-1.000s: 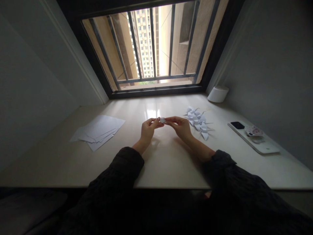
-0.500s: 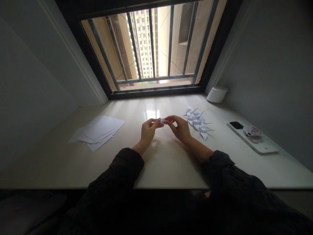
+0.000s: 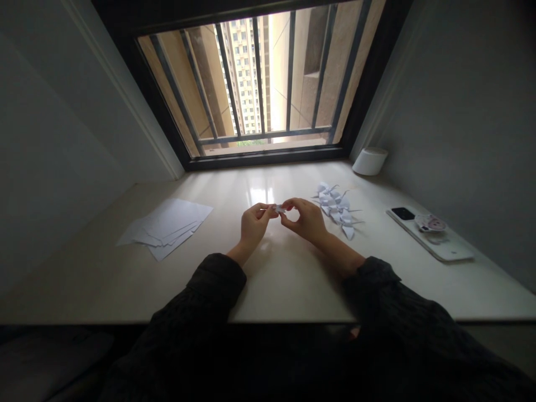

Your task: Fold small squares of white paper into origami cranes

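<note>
Above the middle of the counter [image 3: 293, 279], the left hand [image 3: 253, 224] and right hand [image 3: 309, 219] pinch 1 small folded paper piece [image 3: 279, 209] between fingertips; it looks light, thin, easily crushed, best gripped at its creased edges.

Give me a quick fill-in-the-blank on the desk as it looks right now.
1. The left hand and right hand pinch one small folded piece of ____ between them.
2. The loose white sheets lie on the person's ____ side of the desk.
3. The folded paper cranes lie just beside the ____ hand.
4. The white phone lies farther to the ____ than the cranes.
Missing words: paper; left; right; right.
</note>
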{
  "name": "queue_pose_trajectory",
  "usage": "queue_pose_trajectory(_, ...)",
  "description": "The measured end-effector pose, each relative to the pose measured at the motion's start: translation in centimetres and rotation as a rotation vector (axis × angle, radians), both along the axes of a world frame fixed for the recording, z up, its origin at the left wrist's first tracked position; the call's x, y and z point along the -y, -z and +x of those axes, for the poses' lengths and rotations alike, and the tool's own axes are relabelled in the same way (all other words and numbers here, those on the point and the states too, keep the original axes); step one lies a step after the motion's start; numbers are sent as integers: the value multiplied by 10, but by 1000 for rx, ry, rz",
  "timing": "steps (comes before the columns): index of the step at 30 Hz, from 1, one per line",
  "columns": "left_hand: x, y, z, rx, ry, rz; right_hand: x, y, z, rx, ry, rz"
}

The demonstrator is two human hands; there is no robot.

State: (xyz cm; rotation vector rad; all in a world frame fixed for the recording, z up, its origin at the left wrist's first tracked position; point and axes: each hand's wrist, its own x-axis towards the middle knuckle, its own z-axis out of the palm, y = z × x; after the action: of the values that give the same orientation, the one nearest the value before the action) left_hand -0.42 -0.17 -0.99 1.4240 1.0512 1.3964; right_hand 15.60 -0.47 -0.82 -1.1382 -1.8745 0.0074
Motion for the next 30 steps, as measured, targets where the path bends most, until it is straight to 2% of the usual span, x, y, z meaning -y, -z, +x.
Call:
queue_pose_trajectory(6,-1,0,-1,-23,-9,13,1,-2,0,25,27,9)
queue_pose_trajectory(11,-1,-1,-2,-41,-34,17,-1,-2,2,9,-28,75)
queue_pose_trajectory(16,-1,-3,-3,-49,-23,3,-3,0,2,-71,-92,30)
queue_pose_trajectory(19,0,-4,-4,-44,-12,12,-3,0,-1,-258,-98,-61)
queue_pose_trajectory(26,3,-2,-3,-67,-2,36,-7,8,-6,-728,-173,-466)
queue_pose_trajectory(30,4,0,-1,-54,-37,27,-9,12,-7,-790,-219,-507)
